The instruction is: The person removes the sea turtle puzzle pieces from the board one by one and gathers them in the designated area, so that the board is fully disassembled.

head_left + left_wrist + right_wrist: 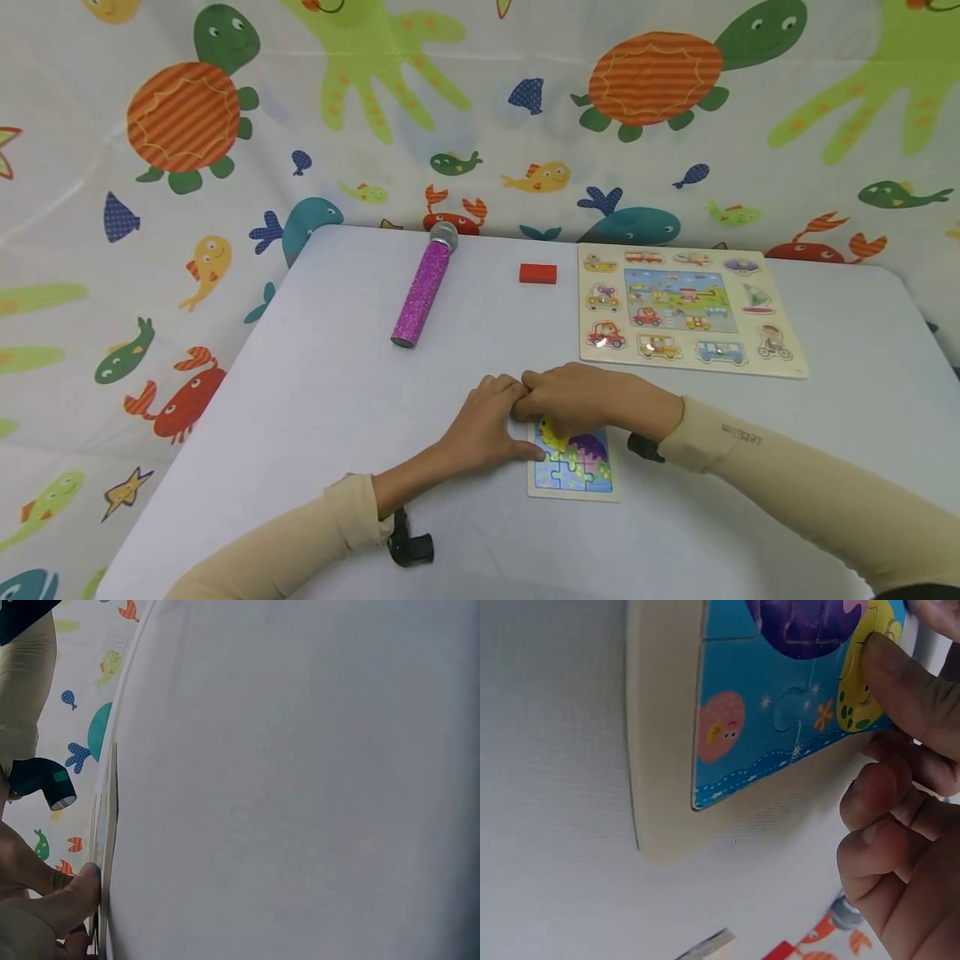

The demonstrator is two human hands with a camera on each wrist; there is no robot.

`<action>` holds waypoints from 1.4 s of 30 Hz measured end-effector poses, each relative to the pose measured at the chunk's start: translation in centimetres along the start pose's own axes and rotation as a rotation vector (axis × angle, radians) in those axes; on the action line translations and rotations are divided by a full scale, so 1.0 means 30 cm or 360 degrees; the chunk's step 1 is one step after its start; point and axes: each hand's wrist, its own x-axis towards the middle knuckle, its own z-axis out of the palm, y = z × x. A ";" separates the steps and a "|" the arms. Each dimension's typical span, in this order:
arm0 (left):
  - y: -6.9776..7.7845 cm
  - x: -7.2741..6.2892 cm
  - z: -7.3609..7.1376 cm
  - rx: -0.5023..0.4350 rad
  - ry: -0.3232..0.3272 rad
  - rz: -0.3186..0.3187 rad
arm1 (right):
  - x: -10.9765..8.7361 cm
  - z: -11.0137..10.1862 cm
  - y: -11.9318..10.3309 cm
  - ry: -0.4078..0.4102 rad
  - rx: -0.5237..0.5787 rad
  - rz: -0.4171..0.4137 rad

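Observation:
A small jigsaw puzzle point(576, 479) in a pale wooden tray lies on the table, with a yellow figure and a purple shape in its picture. My left hand point(480, 429) grips its left side, the thumb along the edge and the fingers around the far-left corner. Edge-on, the tray point(111, 810) appears beside the left thumb in the left wrist view. My right hand point(581, 396) reaches across the far end and covers part of the picture. Its thumb point(900, 682) presses on the yellow figure point(855, 697), and the other fingers curl at the tray's far edge.
Beyond the hands, a pink glittery microphone point(423, 292) lies at the back left. A red block point(537, 273) is near the back middle. To its right lies a larger wooden vehicle puzzle point(678, 354). A sea-animal cloth point(495, 92) hangs behind the white table point(322, 367).

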 end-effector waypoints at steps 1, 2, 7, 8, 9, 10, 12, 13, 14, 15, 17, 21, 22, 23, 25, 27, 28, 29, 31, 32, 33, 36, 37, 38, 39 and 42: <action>-0.001 0.001 0.002 0.0001 0.0003 0.0000 | -0.003 0.000 0.000 0.0006 0.0006 0.0000; -0.002 0.001 0.003 0.0001 0.0004 0.0001 | -0.007 0.001 0.001 0.0016 0.0014 -0.0001; 0.004 0.000 0.002 0.0020 -0.0006 -0.0015 | -0.035 0.023 0.013 0.0104 0.0146 0.0013; 0.006 -0.001 0.000 0.0026 -0.0009 -0.0022 | -0.039 0.029 0.015 0.0126 0.0184 0.0020; 0.006 -0.001 -0.001 0.0033 -0.0012 -0.0030 | -0.042 0.035 0.018 0.0147 0.0224 0.0027; 0.006 -0.001 -0.002 0.0039 -0.0014 -0.0035 | -0.045 0.041 0.021 0.0164 0.0262 0.0039; 0.006 0.000 -0.004 0.0043 -0.0020 -0.0042 | -0.051 0.052 0.025 0.0189 0.0317 0.0056; 0.005 0.001 -0.003 0.0041 -0.0022 -0.0041 | -0.054 0.056 0.026 0.0198 0.0338 0.0064; 0.005 0.002 -0.004 0.0037 -0.0022 -0.0040 | -0.058 0.059 0.025 0.0206 0.0359 0.0073; 0.003 0.004 -0.003 0.0032 -0.0024 -0.0035 | -0.061 0.062 0.025 0.0214 0.0371 0.0083; 0.003 0.008 -0.003 0.0021 -0.0025 -0.0030 | -0.067 0.066 0.024 0.0235 0.0391 0.0095; 0.002 0.011 -0.004 0.0020 -0.0024 -0.0031 | -0.068 0.071 0.020 0.0291 0.0415 0.0099; 0.003 0.010 -0.004 0.0021 -0.0023 -0.0034 | -0.066 0.073 0.019 0.0306 0.0427 0.0099; 0.003 0.009 -0.004 0.0023 -0.0023 -0.0036 | -0.064 0.075 0.020 0.0324 0.0446 0.0097; 0.002 0.007 -0.003 0.0024 -0.0020 -0.0040 | -0.059 0.081 0.023 0.0352 0.0500 0.0095; 0.003 0.004 -0.002 0.0017 -0.0018 -0.0046 | -0.051 0.089 0.028 0.0384 0.0580 0.0088; 0.002 0.003 -0.002 0.0016 -0.0017 -0.0045 | -0.048 0.092 0.030 0.0399 0.0638 0.0083; 0.002 0.002 -0.001 0.0011 -0.0015 -0.0045 | -0.047 0.095 0.034 0.0414 0.0699 0.0080; 0.004 -0.001 -0.002 0.0001 -0.0009 -0.0036 | -0.047 0.095 0.040 0.0437 0.0829 0.0093; 0.003 -0.002 -0.001 0.0003 -0.0004 -0.0030 | -0.052 0.094 0.044 0.0453 0.0882 0.0107; 0.005 -0.004 -0.002 0.0009 0.0000 -0.0024 | -0.059 0.089 0.048 0.0467 0.0948 0.0125; 0.009 -0.007 0.005 0.0062 0.0018 0.0013 | -0.106 0.068 0.066 0.0510 0.1107 0.0212; 0.010 -0.008 0.007 0.0093 0.0022 0.0022 | -0.126 0.058 0.073 0.0522 0.1144 0.0254; 0.009 -0.010 0.009 0.0129 0.0028 0.0033 | -0.149 0.051 0.082 0.0535 0.1173 0.0303; 0.010 -0.012 0.009 0.0164 0.0031 0.0044 | -0.173 0.044 0.094 0.0543 0.1202 0.0341; 0.005 -0.018 0.012 0.0260 0.0047 0.0090 | -0.246 0.039 0.135 0.0543 0.1195 0.0495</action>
